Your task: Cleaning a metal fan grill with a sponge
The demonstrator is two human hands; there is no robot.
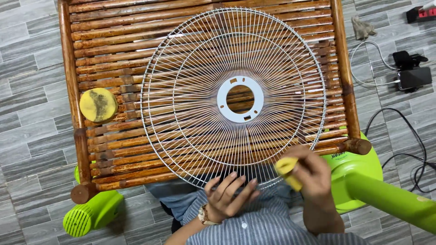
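fan grille (pixel 233 97): on slatted tabletop (pixel 109 41), frame centre. round sponge (pixel 98 105): on tabletop, left of grille. fan motor housing (pixel 91 215): floor, lower left. fan stand (pixel 386 190): lower right. phone (pixel 414 77): floor, upper right.

I wear a shirt (pixel 268 222) of fine blue and white stripes, buttoned down the front, with one small pale button showing near the bottom edge of the view. Its sleeves stop short of my forearms, so both arms are bare from the elbow down. On the wrist of my left hand (pixel 227 195) sits a bracelet-like watch (pixel 203 215) of gold and pale tones. My nails are left plain and fairly long. My right hand (pixel 311 174) carries no ring or band.
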